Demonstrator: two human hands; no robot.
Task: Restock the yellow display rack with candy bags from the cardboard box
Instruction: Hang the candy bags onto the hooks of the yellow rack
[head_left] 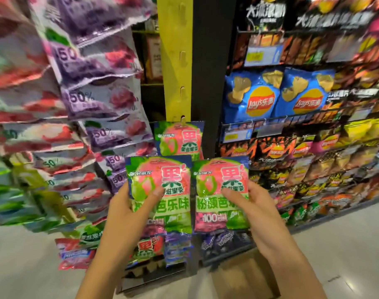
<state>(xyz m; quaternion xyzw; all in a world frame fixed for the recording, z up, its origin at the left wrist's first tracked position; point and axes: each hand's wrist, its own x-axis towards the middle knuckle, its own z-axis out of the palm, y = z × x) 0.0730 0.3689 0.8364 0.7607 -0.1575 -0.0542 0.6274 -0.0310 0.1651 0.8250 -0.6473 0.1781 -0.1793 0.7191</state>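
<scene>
1. At the far left, rows of purple and red candy bags (98, 100) hang in overlapping tiers, blurred.
2. Low in the middle, the left hand (123, 216) grips the left bag (175, 203), a pink and green candy bag. Its thumb lies across the bag's front, and the fingers are hidden behind it. The hand holds the bag's lower left part, so most of the bag stands above and to the right of the palm.
3. Above it, the yellow display rack (175, 61) rises as a vertical strip with small hooks down its length.
4. On the strip's lowest visible hook hangs one matching bag, the hung bag (180, 139), just above the two held ones.
5. Beside the left bag, edge to edge with it, is the right bag (218, 182), upright and facing the camera.
6. The right hand (255, 212) grasps that bag from its right side, with the thumb pressed on the front. The bag sits up and to the left of the palm.
7. Below the right forearm lies the cardboard box (244, 275), partly covered by the arm.
8. To the right, wire shelves carry blue chip bags (253, 96) and darker packets beneath.
</scene>
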